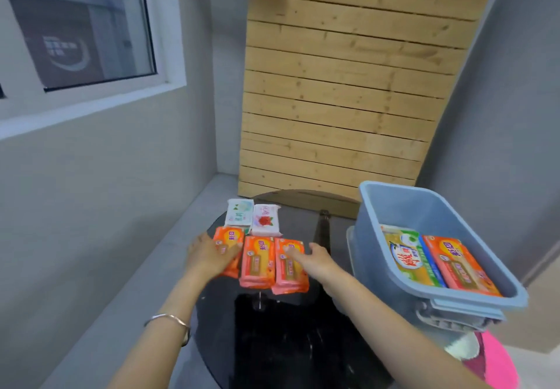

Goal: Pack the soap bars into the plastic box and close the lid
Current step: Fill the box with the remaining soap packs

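**Soap wrappers carry Chinese lettering, too blurred to read**

The orange soap bars [257, 263] on the worktop, and an orange pack [460, 266] in the plastic box [371, 231], bear white Chinese characters that are not legible. A green-and-yellow pack [404, 260] beside it shows large blue characters, equally unreadable. Beyond the window, a wall sign [65, 52] has blurred white marks.

I see three orange soap bars [257, 263] lying flat, side by side in a row at the near left. Just beyond them lie a white bar with green print [239, 213] and a white bar with a red rose [265, 220]. On the right, the open pale-blue plastic box [424, 207] holds a green-and-yellow bar [409, 260] and an orange bar [460, 267] flat on its floor. What looks like the lid [466, 309] lies under the box.
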The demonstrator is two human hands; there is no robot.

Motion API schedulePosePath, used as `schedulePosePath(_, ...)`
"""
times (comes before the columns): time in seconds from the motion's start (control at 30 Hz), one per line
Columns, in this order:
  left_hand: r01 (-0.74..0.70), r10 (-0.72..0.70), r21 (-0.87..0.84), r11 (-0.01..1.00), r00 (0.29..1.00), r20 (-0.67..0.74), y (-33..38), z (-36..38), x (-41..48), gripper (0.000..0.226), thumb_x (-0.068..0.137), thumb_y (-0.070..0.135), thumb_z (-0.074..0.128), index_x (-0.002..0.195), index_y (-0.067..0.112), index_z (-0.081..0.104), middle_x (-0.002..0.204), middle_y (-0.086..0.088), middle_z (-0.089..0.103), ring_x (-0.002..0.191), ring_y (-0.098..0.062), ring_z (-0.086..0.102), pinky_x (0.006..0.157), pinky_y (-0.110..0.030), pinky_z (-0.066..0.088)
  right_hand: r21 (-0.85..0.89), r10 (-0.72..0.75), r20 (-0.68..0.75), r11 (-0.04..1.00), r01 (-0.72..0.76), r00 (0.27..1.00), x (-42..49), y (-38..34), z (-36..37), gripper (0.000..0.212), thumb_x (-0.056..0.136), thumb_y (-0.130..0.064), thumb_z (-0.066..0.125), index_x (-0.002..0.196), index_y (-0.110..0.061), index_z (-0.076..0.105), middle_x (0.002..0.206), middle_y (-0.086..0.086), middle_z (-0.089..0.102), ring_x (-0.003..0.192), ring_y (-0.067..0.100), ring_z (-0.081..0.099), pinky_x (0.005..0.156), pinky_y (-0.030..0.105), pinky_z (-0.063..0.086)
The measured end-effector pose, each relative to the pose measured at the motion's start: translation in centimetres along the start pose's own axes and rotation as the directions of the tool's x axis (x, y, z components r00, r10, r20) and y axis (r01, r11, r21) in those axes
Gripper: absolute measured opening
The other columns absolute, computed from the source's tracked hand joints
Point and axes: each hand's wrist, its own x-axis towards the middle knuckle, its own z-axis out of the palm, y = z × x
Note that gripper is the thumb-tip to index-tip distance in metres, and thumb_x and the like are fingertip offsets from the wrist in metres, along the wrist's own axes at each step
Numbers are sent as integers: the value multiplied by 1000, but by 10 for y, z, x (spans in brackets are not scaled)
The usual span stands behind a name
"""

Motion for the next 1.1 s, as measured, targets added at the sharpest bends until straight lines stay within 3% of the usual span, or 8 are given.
schedulePosePath(0.1,-6,7,20,1000,1000,-15,-3,3,-10,62,74,62,59,105,10,64,112,-13,68,107,-31,60,96,-39,45,-16,106,-46,994,-107,993,6,14,12,84,78,-57,62,140,-5,38,147,13,38,130,29,45,105,37,38)
schedulePosePath(0.17,-40,40,-9,999,998,-38,-2,6,-15,44,78,54,62,96,14,65,106,-11,70,103,-30,62,93,-38,46,-66,90,-60,993,-93,994,18,26,20,62,67,-71,58,106,-24,63,137,7,51,126,28,49,108,41,37)
schedulePosePath(0.27,-31,20,-138,990,997,-80,1,10,-21,39,77,44,67,98,16,50,107,-9,66,103,-28,58,84,-37,46,-36,24,-115,999,-29,993,43,46,29,45,60,-72,58,77,-31,63,108,-1,68,112,24,59,102,46,44)
schedulePosePath(0.37,-47,31,-273,961,997,-64,8,9,-23,32,86,31,62,102,17,38,105,-7,65,86,-21,62,67,-31,48,116,-4,-111,993,17,994,19,29,30,21,86,-37,61,103,-23,57,103,-1,66,98,17,64,85,34,53)
schedulePosePath(0.5,28,-35,-439,898,999,-8,10,2,-23,42,85,20,64,115,15,35,112,-9,64,86,-24,67,77,-41,55,270,8,-120,963,25,993,16,24,21,40,90,-14,60,126,-15,44,103,1,61,83,13,62,58,20,47)
schedulePosePath(0.63,42,-36,-558,829,999,22,19,-8,-27,71,82,14,68,139,16,26,118,-11,61,96,-29,66,87,-46,53,285,16,-109,959,16,994,11,18,10,68,85,-9,66,140,-18,29,121,11,60,76,13,61,55,22,47)
schedulePosePath(0.8,16,39,-735,678,998,58,54,-20,-36,68,82,20,69,140,16,35,103,-3,63,87,-20,65,92,-42,50,255,-174,-145,945,207,974,-9,-14,-19,78,82,-9,69,144,-25,25,103,2,59,89,19,63,60,24,52)
schedulePosePath(1.1,89,248,-812,577,928,279,158,-15,-52,43,80,24,70,119,11,56,91,-6,71,75,-17,68,64,-27,58,401,-287,-327,820,408,900,-42,-48,-154,61,77,-10,74,130,-17,44,102,5,67,76,18,65,58,26,48)
